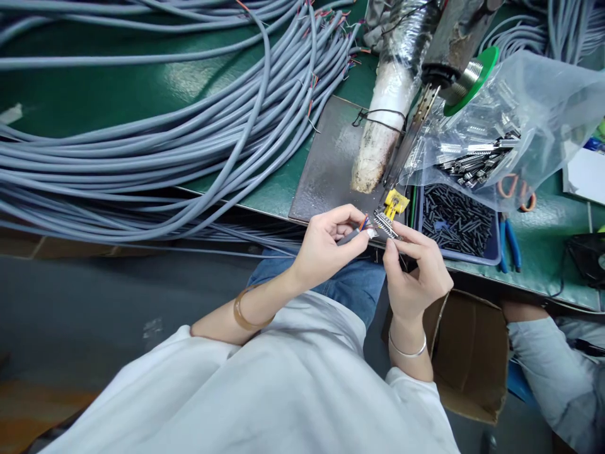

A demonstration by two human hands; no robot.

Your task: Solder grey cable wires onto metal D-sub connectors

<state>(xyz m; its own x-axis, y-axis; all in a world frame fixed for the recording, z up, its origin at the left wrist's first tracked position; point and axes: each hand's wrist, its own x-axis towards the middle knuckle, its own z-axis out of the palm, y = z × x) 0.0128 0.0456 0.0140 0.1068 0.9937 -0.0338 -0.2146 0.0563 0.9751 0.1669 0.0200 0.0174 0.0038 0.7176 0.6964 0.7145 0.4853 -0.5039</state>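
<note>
One grey cable [348, 237] with coloured wires at its end is pinched between the fingers of the left hand [326, 243], while the right hand [418, 271] closes its fingertips on a multi-pin connector [385, 224] just beside those wires, at the near edge of the green table [198, 82]. Behind the connector are a yellow piece [397, 200] and a soldering iron [418, 129]; a blue tray [494, 252] of small black tubes [456, 217] stands to the right.

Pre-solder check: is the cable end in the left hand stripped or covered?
Stripped: coloured wires show beyond the grey cable sheath in the left hand. Too small to tell if any join the connector.
</note>
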